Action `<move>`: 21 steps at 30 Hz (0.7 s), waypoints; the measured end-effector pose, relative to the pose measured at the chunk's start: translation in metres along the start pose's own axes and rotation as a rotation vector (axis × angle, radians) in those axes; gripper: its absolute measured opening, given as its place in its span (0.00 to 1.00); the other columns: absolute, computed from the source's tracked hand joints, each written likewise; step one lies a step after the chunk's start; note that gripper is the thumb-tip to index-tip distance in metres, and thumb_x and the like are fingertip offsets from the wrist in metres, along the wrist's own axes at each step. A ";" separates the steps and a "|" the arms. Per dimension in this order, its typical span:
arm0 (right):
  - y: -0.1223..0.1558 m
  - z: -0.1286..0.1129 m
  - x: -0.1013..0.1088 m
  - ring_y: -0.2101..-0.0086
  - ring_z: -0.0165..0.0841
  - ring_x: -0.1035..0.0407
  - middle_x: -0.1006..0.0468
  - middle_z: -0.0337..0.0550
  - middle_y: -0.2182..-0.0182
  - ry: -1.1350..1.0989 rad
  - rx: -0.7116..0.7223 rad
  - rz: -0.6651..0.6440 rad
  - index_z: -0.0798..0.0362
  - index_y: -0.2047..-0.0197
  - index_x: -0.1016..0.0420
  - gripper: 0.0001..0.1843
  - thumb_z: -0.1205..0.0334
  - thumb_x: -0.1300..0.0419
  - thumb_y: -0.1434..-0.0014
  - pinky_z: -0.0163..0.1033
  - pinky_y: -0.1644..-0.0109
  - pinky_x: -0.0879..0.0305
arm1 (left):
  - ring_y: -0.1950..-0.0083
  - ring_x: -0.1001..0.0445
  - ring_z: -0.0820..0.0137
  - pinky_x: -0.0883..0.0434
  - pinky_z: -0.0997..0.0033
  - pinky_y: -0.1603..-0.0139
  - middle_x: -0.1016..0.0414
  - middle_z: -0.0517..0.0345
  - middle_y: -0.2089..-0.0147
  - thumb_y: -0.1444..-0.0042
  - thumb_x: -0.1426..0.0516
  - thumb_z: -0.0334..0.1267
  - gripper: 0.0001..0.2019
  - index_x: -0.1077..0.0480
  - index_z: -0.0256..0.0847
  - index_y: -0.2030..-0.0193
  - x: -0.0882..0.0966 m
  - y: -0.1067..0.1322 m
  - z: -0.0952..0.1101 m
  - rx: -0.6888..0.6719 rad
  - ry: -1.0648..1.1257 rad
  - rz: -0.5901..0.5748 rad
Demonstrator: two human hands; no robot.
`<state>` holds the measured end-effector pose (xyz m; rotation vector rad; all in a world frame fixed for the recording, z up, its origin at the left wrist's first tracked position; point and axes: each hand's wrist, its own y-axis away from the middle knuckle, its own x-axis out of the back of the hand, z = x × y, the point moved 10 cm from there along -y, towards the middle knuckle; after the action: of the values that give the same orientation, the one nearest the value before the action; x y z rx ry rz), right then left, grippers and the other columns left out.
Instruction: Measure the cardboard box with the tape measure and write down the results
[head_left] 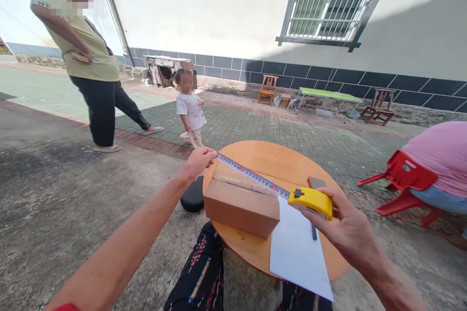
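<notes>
My right hand (348, 221) grips the yellow case of a tape measure (312, 202) at the right of the round table. Its blade stretches up and left, numbers showing, and my left hand (200, 163) pinches the far end. The blade passes over a closed brown cardboard box (241, 206) with clear tape along its top; whether it touches the box I cannot tell. Beside the box, under the tape case, lies a white sheet of paper (297, 248). On the paper is a black pen (314, 232), partly hidden by my right hand.
The round wooden table (277, 155) carries a red-edged phone (316, 182) behind my right hand. A black stool (192, 194) stands at its left. One person (95, 53) and a small child (191, 109) stand beyond; another person sits on a red chair (410, 175) at right.
</notes>
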<state>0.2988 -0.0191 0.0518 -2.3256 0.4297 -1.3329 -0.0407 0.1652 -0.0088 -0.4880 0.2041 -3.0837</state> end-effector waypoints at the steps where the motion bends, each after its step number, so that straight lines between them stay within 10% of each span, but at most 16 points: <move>1: 0.010 -0.016 0.001 0.70 0.36 0.23 0.19 0.42 0.65 0.037 0.051 0.017 0.50 0.52 0.29 0.24 0.44 0.36 0.47 0.35 0.69 0.27 | 0.72 0.34 0.71 0.39 0.73 0.70 0.31 0.59 0.73 0.54 0.46 0.52 0.18 0.31 0.37 0.68 -0.004 -0.004 0.006 -0.012 0.006 -0.011; 6: 0.061 -0.087 -0.016 0.62 0.38 0.22 0.22 0.51 0.56 0.041 0.275 0.107 0.51 0.44 0.33 0.22 0.51 0.41 0.39 0.35 0.65 0.24 | 0.74 0.39 0.73 0.44 0.74 0.72 0.37 0.64 0.78 0.53 0.45 0.49 0.14 0.32 0.38 0.74 -0.048 -0.014 0.032 -0.118 -0.032 -0.149; 15: 0.095 -0.128 -0.057 0.79 0.28 0.25 0.25 0.53 0.49 0.103 0.118 0.174 0.51 0.52 0.27 0.17 0.53 0.50 0.37 0.30 0.85 0.32 | 0.78 0.50 0.78 0.51 0.75 0.75 0.49 0.69 0.80 0.47 0.43 0.40 0.15 0.41 0.39 0.80 -0.122 -0.003 0.039 -0.248 -0.204 -0.493; 21: 0.099 -0.154 -0.069 0.70 0.37 0.20 0.19 0.52 0.58 0.155 0.213 0.241 0.54 0.55 0.26 0.17 0.54 0.48 0.41 0.32 0.80 0.29 | 0.78 0.46 0.78 0.45 0.75 0.75 0.45 0.69 0.79 0.42 0.42 0.44 0.17 0.39 0.38 0.78 -0.137 0.005 0.033 -0.307 -0.292 -0.592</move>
<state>0.1259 -0.1042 0.0201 -1.9393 0.5669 -1.3726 0.1002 0.1608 -0.0201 -1.1982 0.6371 -3.4823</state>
